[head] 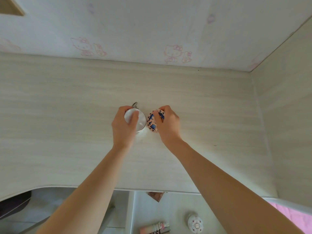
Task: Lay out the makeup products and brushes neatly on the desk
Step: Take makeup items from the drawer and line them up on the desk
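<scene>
Round mirror compact [139,121]: lies flat near the middle of the desk [67,115], silver rim, pale reflective face up; being round it has no long axis, but its metal ring [134,104] points away from the person, toward the wall.
Patterned compact [153,123]: pink with blue and black marks, just right of the mirror compact and nearly touching it; it seems tilted up on its edge, its long axis running away from the person, though the hand hides much of it.
Left hand [124,125]: fingers curled round the mirror compact's left side, thumb laid across its face.
Right hand [168,124]: fingers curled over the far edge of the patterned compact, gripping it from the right.
Desk: pale wood grain, meeting a side panel on the right.
Wall [152,31]: pale, printed with pink cartoon cats.
Below the desk's near edge: a lower surface with a pink tube [154,228], a round white patterned case [195,222] and a small brownish square item [156,196], well apart from the hands.
</scene>
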Demonstrator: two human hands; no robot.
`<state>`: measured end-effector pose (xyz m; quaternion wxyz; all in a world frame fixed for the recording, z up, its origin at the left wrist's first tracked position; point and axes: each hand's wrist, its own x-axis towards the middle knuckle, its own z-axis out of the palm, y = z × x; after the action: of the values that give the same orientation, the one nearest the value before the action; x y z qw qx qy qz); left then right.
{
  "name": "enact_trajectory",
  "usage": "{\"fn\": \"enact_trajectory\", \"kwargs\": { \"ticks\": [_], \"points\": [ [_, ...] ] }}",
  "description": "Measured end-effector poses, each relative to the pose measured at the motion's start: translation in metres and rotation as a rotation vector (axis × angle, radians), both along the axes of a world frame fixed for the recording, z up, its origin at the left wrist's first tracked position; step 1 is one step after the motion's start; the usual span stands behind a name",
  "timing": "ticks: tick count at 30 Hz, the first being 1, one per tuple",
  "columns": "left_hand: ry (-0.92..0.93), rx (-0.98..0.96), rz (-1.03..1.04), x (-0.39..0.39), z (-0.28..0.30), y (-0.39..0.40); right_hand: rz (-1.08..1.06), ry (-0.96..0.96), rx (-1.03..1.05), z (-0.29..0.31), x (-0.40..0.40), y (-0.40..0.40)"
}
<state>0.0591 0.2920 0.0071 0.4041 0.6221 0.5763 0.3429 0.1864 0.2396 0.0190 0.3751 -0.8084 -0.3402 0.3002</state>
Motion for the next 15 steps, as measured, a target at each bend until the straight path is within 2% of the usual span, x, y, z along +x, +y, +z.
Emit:
{"fn": "enact_trajectory", "kwargs": {
  "ticks": [3,5,10,13,15],
  "points": [
    [0.130,0.047,-0.020,-0.003,-0.008,0.004,0.091,-0.265,-0.063,-0.005,0.001,-0.001],
    [0.199,0.043,-0.017,-0.004,-0.012,0.007,0.122,-0.372,-0.087,-0.010,0.003,-0.001],
    [0.289,0.066,-0.024,-0.005,-0.017,0.007,0.125,-0.499,-0.050,-0.022,0.002,-0.001],
    [0.279,0.073,-0.024,-0.007,-0.018,0.006,0.123,-0.603,-0.078,-0.024,0.002,-0.002],
    [0.253,0.110,-0.052,-0.012,-0.018,0.000,0.112,-0.601,-0.055,-0.024,0.002,-0.005]
  ]
}}
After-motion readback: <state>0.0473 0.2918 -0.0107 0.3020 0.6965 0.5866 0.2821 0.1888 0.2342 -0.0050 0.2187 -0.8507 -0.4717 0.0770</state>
